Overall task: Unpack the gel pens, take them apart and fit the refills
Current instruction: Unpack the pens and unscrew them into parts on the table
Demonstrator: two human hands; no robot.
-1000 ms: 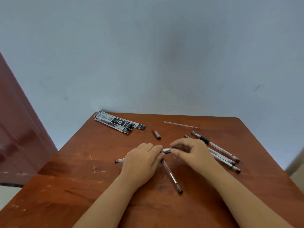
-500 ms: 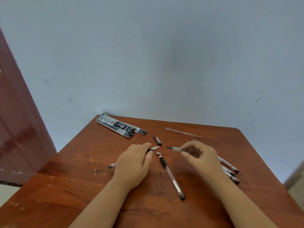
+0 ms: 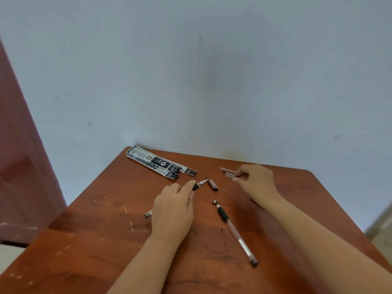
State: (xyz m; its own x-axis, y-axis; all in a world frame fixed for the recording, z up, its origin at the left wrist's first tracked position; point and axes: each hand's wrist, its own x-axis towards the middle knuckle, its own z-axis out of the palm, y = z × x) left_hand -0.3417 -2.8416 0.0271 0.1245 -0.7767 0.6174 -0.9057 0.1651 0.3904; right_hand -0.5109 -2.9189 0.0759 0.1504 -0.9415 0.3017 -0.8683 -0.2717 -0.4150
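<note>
— Holding what?
— Left hand (image 3: 172, 211) gripping a gel pen (image 3: 198, 184), black grip, silver tip; right hand (image 3: 255, 181) pinching a small clear piece (image 3: 229, 175) at the worktop's (image 3: 106, 240) far side.
— Reading anything?
— Black-and-white packaging (image 3: 158, 163) lying behind; print illegible.

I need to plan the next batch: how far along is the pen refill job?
Done: the empty packaging lies at the table's far edge, pens unpacked. In hand: the left hand holds a pen, while the right hand pinches a refill. Left: another pen and a loose cap lie unassembled.
</note>
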